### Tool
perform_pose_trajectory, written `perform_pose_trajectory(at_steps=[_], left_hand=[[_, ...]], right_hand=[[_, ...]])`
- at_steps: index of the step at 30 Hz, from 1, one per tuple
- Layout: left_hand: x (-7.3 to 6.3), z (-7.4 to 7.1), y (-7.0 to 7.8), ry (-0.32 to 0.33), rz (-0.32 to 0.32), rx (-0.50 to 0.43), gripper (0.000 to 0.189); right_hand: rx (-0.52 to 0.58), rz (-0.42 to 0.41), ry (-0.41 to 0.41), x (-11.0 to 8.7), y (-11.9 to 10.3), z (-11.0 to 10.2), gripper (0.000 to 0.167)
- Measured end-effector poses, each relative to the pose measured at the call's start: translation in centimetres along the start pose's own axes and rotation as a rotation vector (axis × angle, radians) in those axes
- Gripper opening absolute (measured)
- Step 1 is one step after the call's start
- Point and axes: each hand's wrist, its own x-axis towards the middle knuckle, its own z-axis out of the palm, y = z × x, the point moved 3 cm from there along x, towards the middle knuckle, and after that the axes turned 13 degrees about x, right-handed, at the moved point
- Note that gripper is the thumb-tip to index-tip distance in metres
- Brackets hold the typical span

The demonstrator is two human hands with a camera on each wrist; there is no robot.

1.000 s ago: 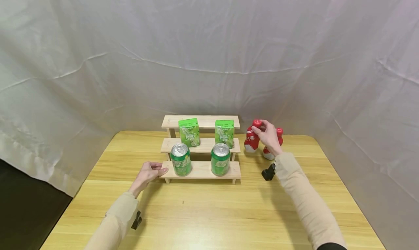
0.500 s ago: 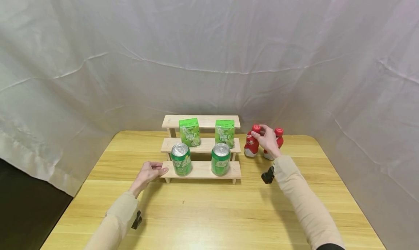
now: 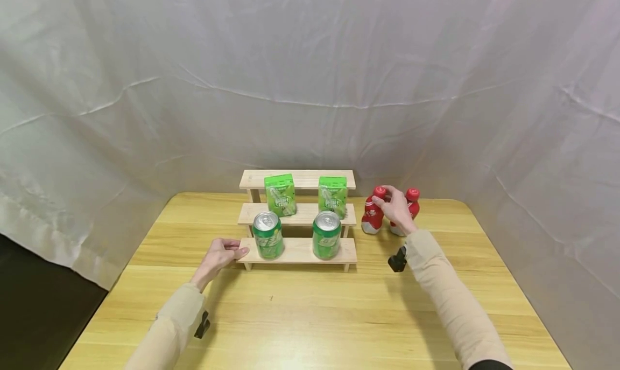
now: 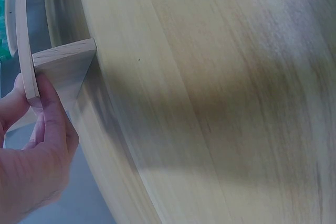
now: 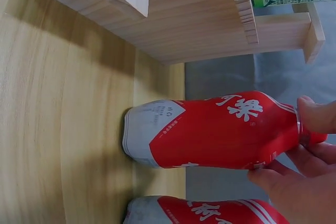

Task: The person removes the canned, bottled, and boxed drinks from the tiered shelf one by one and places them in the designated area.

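Observation:
My left hand (image 3: 220, 258) pinches the left end of the lowest step of a wooden three-step display rack (image 3: 302, 256), thumb on top and fingers beneath, as the left wrist view also shows. To the right of the rack, my right hand (image 3: 398, 207) grips a red-and-white bottle (image 5: 220, 132) by its neck, just below the red cap. The bottle stands upright with its base at the tabletop. A second red bottle (image 3: 413, 202) stands close beside it, partly hidden behind my right hand.
Two green drink cans (image 3: 268, 241) stand on the rack's lowest step. Two green juice cartons (image 3: 281, 196) stand on the middle step. A grey curtain (image 3: 310, 90) encloses the back and sides of the wooden table (image 3: 310, 316).
My right hand has lowered slightly with the red bottle in the first half second, then stays nearly still. The left hand keeps its hold on the rack.

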Motion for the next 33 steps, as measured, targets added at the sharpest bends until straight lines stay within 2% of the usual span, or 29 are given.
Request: perform_pose_trajectory(at_steps=[4, 14, 21, 33], left_hand=[[0.1, -0.1, -0.1, 0.004, -0.008, -0.001, 0.05], [0.0, 0.0, 0.0, -0.004, -0.015, 0.015, 0.052], [0.0, 0.0, 0.0, -0.008, -0.013, 0.012, 0.052], [-0.2, -0.1, 0.2, -0.012, 0.007, 0.004, 0.052]], right_hand=[[0.036, -0.02, 0.017, -0.1, -0.3, -0.1, 0.054], [0.092, -0.166, 0.083, -0.7, -1.9, -0.2, 0.061], [0.118, -0.202, 0.104, -1.2, -2.9, 0.0, 0.068], [0.116, -0.244, 0.098, -1.5, -4.5, 1.1, 0.066]])
